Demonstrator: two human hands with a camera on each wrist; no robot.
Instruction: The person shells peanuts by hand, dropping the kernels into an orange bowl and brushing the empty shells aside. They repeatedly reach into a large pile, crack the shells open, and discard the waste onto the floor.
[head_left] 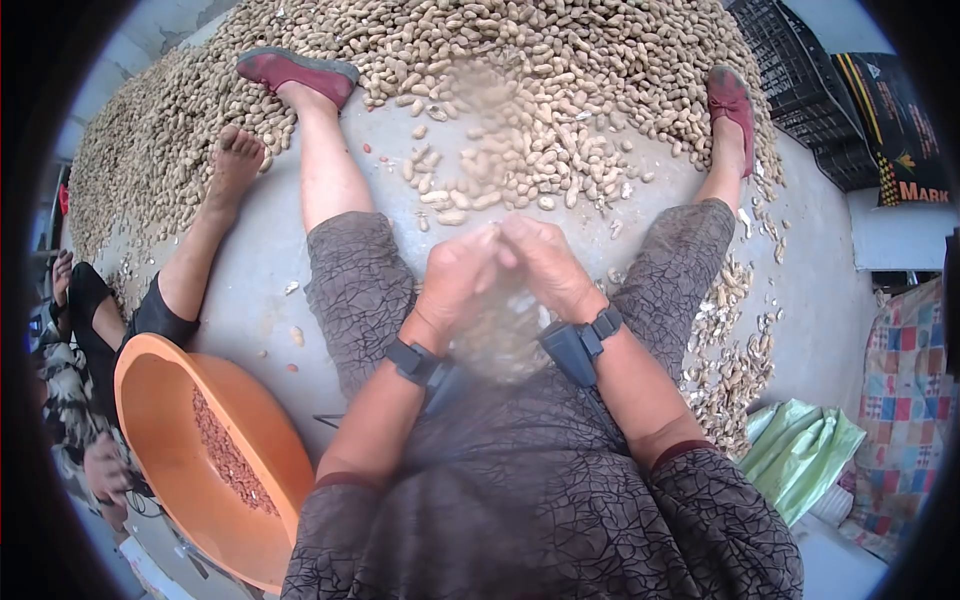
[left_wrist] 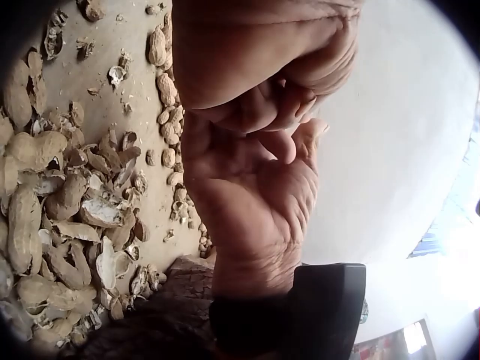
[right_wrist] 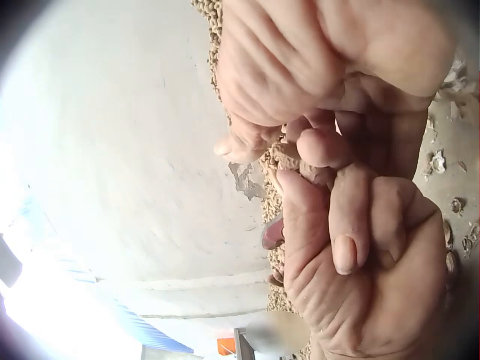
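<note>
tan peanuts (head_left: 600, 70), orange basin (head_left: 165, 440), maroon shoes (head_left: 300, 74), crackle-patterned trousers (head_left: 675, 255)

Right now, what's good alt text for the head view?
A person's left hand and right hand meet between spread legs. Unshelled peanuts lie heaped ahead; an orange basin holding red-skinned shelled peanuts sits at left.

Grey floor (head_left: 265, 270), pale wall (right_wrist: 150, 150) with a flaked patch (right_wrist: 246, 181), bright white glare (right_wrist: 45, 292).

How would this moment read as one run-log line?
left hand + right hand: together | grip: unclear | peanuts: heaped ahead | tub: at left, kernels inside
</note>
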